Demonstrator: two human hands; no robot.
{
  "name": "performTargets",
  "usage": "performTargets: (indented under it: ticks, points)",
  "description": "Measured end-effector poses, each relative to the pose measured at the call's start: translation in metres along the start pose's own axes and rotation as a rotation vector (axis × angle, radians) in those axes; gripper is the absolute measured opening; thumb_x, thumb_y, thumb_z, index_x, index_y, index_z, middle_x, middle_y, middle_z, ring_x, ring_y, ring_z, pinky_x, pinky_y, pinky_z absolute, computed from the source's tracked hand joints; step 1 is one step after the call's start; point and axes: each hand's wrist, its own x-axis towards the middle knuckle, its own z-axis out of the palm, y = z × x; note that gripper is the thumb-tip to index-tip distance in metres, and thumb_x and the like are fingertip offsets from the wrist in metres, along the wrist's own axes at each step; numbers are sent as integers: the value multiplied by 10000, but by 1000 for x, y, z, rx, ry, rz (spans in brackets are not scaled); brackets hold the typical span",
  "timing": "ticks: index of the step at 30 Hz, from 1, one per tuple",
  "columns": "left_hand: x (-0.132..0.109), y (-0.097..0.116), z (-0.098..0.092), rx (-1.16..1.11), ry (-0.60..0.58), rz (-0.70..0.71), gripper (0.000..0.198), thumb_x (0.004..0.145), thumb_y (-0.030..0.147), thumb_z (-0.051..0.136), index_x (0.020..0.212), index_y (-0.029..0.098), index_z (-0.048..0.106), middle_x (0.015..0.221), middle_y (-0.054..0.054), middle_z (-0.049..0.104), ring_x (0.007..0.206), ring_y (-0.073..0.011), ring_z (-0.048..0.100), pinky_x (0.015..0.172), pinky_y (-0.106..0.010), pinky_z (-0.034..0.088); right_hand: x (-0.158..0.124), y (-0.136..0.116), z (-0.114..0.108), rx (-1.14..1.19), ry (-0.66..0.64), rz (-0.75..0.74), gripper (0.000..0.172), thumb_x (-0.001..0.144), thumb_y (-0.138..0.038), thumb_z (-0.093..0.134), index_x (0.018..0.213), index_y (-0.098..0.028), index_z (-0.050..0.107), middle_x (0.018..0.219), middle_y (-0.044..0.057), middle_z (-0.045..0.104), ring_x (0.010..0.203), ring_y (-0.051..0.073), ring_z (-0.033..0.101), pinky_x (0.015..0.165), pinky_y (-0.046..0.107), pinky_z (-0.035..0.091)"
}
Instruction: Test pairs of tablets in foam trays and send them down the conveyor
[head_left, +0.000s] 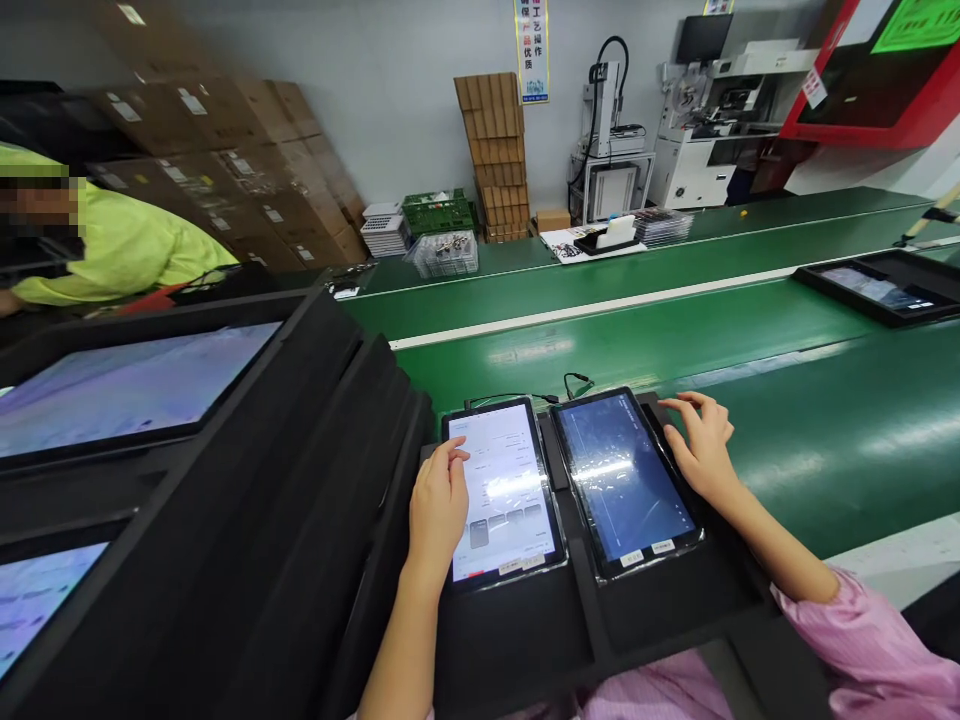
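Observation:
My left hand (439,500) lies over the left edge of a tablet (514,490) with a lit white screen showing text and small grey pictures. Its fingertips are at the upper left of that screen, slightly bent and holding nothing. Beside it a second tablet (626,480) shows a dark blue screen with a bright reflection. My right hand (703,445) is open at the right edge of the black foam tray (517,640), its fingers spread just past the second tablet. Both tablets rest in the tray, and a thin black cable (577,385) runs at their top ends.
Stacked black foam trays (300,480) with lit tablets stand at my left. Another tray (892,285) with a tablet lies on the green conveyor belt (840,430). A person in a yellow sleeve (150,245) is at far left, near cardboard boxes (247,150).

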Motion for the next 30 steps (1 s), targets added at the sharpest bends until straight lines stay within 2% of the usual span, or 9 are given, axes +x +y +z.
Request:
performTargets:
  ticks: [4, 11, 16, 19, 22, 25, 30]
  points:
    - [0, -5, 4, 26, 10, 14, 359, 918, 252, 360, 1164, 208, 618, 1010, -87, 721, 1008, -251, 648, 888, -407, 522, -16, -11, -10, 64, 43, -90, 277, 929, -305, 439, 1171, -258, 567, 1169, 111, 537, 1066, 294, 509, 852, 451, 398]
    - [-2, -8, 6, 71, -21, 60, 385, 912, 187, 372, 1202, 211, 624, 1083, -79, 730, 1047, -254, 619, 938, -433, 507, -23, -13, -2, 147, 154, -255, 258, 918, -266, 459, 1157, -230, 549, 1079, 89, 585, 989, 263, 557, 843, 414, 374]
    - [-2, 1, 6, 89, -77, 114, 397, 913, 176, 380, 1207, 236, 641, 1107, -62, 738, 1092, -251, 603, 1000, -455, 469, -24, -10, -1, 153, 167, -223, 289, 916, -282, 453, 1192, -229, 522, 1077, 96, 593, 980, 274, 560, 855, 417, 366]
    - [-3, 3, 8, 122, -101, 101, 421, 868, 109, 396, 1164, 243, 664, 1095, -67, 754, 1096, -276, 601, 1040, -544, 398, -26, -10, -1, 133, 137, -179, 329, 906, -301, 444, 1220, -230, 510, 1084, 103, 592, 995, 294, 558, 879, 438, 361]
    - [-3, 3, 7, 170, -22, 68, 432, 866, 102, 410, 1207, 232, 641, 1139, -90, 747, 1148, -294, 573, 1078, -598, 323, -27, -10, -1, 132, 136, -143, 352, 900, -316, 439, 1234, -224, 501, 1095, 111, 593, 1020, 309, 551, 890, 448, 359]
    - [-2, 3, 3, 156, 45, 55, 396, 893, 166, 416, 1225, 226, 622, 1153, -87, 738, 1135, -282, 580, 1043, -533, 396, -27, -11, -2, 129, 143, -131, 327, 916, -325, 428, 1213, -213, 509, 1086, 115, 605, 1020, 303, 558, 878, 440, 370]
    - [-2, 5, -1, 70, -11, 95, 363, 909, 215, 385, 1176, 213, 630, 1096, -75, 738, 1096, -253, 620, 963, -421, 489, -25, -12, -4, 214, 1, -244, 211, 954, -279, 414, 1078, -209, 570, 980, 84, 657, 935, 249, 601, 819, 394, 411]
